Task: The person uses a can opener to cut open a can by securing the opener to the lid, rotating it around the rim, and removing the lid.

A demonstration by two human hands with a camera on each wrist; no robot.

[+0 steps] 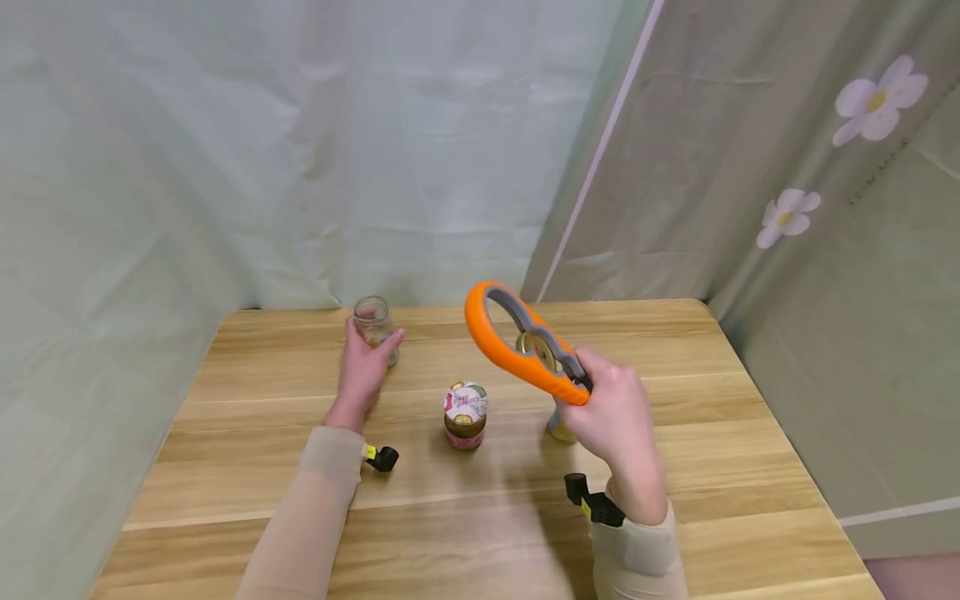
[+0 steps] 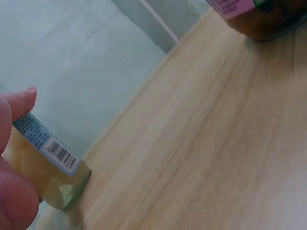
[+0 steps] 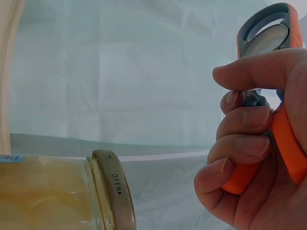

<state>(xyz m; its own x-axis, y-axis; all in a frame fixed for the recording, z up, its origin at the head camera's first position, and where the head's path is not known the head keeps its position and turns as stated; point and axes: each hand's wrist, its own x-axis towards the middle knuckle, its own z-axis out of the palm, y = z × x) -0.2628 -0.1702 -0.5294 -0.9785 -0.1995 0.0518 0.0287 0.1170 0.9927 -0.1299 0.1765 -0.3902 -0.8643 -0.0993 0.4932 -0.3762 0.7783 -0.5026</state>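
At the back left, my left hand (image 1: 363,367) grips a glass jar (image 1: 372,315) with no lid on its rim; the left wrist view shows its pale yellow contents (image 2: 29,163) and blue label. My right hand (image 1: 618,412) holds an orange and grey opener (image 1: 517,362) raised over the table, fingers curled round its handles in the right wrist view. A round gold lid (image 1: 542,352) shows inside the opener's loop. Below that hand stands another yellow-filled jar (image 1: 561,430), its gold lid (image 3: 115,191) marked OPEN.
A jar with a patterned lid (image 1: 466,403) and pink label stands mid-table between the hands. The wooden table (image 1: 420,533) meets hanging pale curtains (image 1: 420,167) along its back edge.
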